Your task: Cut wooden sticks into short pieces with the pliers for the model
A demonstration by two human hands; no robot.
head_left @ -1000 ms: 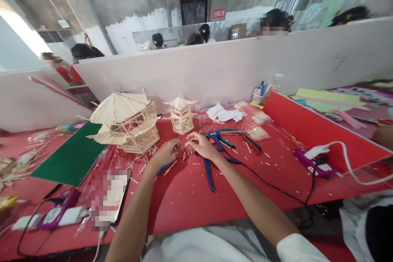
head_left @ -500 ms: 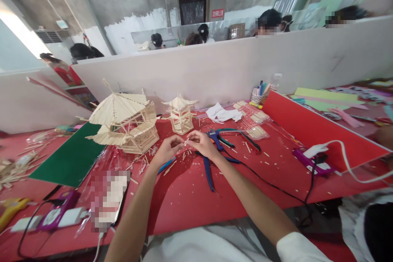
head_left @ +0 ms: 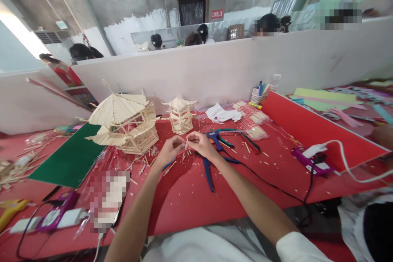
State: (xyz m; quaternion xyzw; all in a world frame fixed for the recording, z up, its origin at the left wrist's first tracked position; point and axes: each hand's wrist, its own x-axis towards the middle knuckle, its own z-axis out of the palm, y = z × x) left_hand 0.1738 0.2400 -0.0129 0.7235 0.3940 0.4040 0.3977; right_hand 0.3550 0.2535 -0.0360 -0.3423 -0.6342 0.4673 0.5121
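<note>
The two hands have come together. A second ago the left hand (head_left: 170, 150) was blurred and slightly apart from the right hand (head_left: 199, 144); now their fingertips meet, or nearly so, low over the tabletop (head_left: 172, 217), much as they did half a second ago. The right thumb and fingers appear to pinch a small pale piece (head_left: 186, 144), probably a stub of stick. The left fingers curl up to it, but whether they also grip it I cannot tell. This suggests the handling is now fine, two-handed fingertip work on that one piece, which is not touching either model as far as can be seen.

The smaller stick pavilion (head_left: 181, 116) stands just beyond the hands, and the larger stick pavilion (head_left: 125, 127) is to its left; neither has shifted. Loose stick bits (head_left: 185, 156) lie directly below the fingers. The blue glue gun (head_left: 216, 140) remains just beside the right hand, untouched, with the blue-handled tool (head_left: 208, 174) nearer the person.
</note>
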